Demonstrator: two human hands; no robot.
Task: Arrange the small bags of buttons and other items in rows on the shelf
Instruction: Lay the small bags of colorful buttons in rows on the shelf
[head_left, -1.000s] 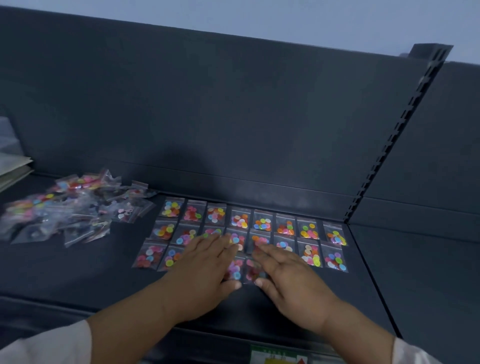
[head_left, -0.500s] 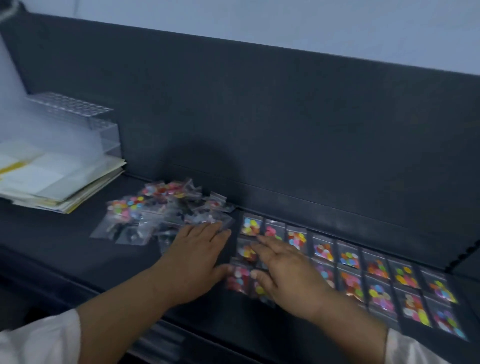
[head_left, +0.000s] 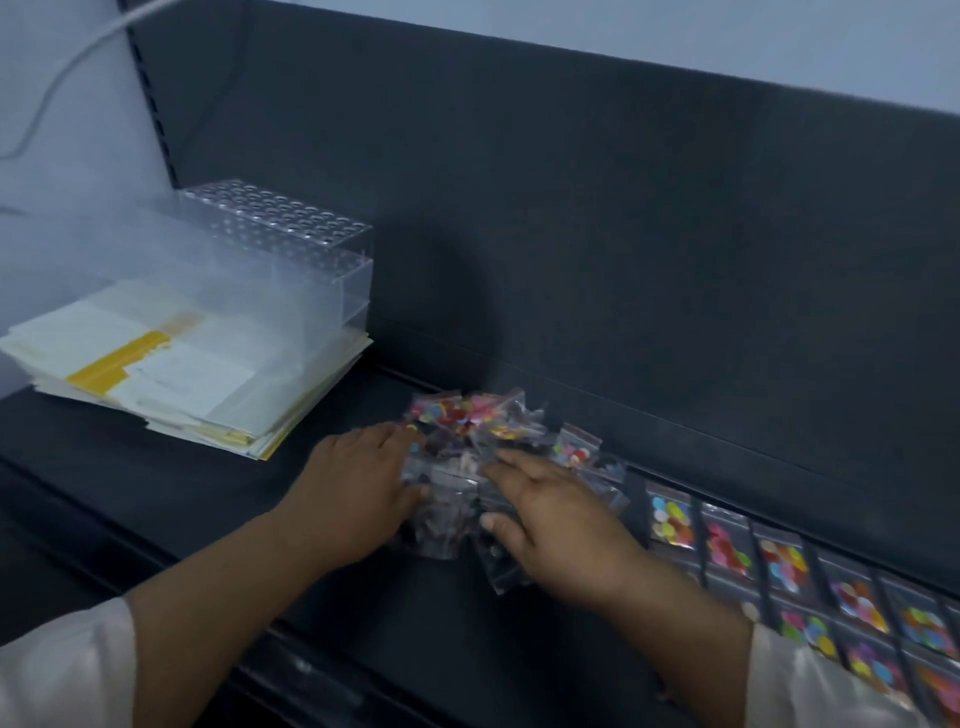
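Grip of the left hand (head_left: 358, 486): released, palm down, fingers spread flat against the left edge of the loose pile of bags (head_left: 470, 441), thumb tucked toward the pile's near side. Grip of the right hand (head_left: 558, 517): likewise released, palm down, fingers stretched forward over the right half of the same pile, pressing on clear bags rather than pinching any one of them. Nothing lifted; both hands flat on plastic.

Pile itself heaped on the dark shelf (head_left: 208, 493), close against the back panel (head_left: 571, 234), bags crumpled and overlapping, coloured buttons showing through at the far side, greyer contents nearer; blurred, so no count possible. One bag with red and white buttons (head_left: 574, 452) jutting out at the pile's right, just beyond the right fingertips.

Right of the pile, apart from it by a strip of bare shelf: rows of arranged bags (head_left: 779, 566), laid flat edge to edge, running away toward the right border, each with bright round buttons. At least two rows visible, the nearer partly hidden behind the right forearm and pale sleeve (head_left: 795, 686).

Left of the pile, well apart: stack of papers (head_left: 171, 374) with a yellow band on top, and behind it a clear plastic rack (head_left: 291, 260) with a perforated top, against the back panel.
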